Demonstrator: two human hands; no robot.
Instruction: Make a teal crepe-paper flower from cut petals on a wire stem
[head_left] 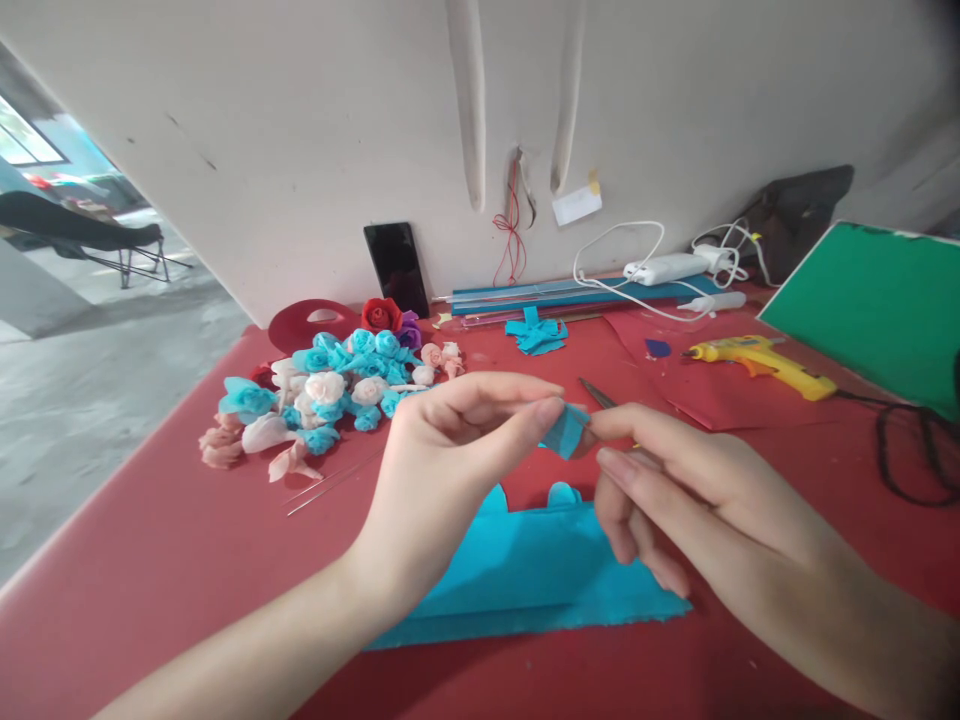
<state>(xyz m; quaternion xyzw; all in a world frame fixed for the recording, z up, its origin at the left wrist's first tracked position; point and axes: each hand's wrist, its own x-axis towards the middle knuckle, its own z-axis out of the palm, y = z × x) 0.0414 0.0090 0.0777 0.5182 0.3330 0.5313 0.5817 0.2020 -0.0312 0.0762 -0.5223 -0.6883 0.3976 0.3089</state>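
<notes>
My left hand [450, 450] pinches a small piece of blue crepe paper [566, 434] between thumb and fingers. My right hand [697, 490] meets the paper's right edge with its bent fingertips; the thumb lies just beside them, and the exact grip is partly hidden. Below both hands a folded sheet of blue crepe paper [525, 570] lies on the red table. Two rounded blue paper pieces [564, 494] show at its far edge. A pointed grey blade [597, 393], seemingly of scissors, pokes out behind my right fingers.
Blue, white and pink paper flowers [326, 387] are heaped at left, with thin wires [330, 488] nearby. Blue paper strips [535, 332] lie farther back. A yellow glue gun [765, 362] and its black cord are at right, before a green board [877, 310]. A phone [397, 268] leans on the wall.
</notes>
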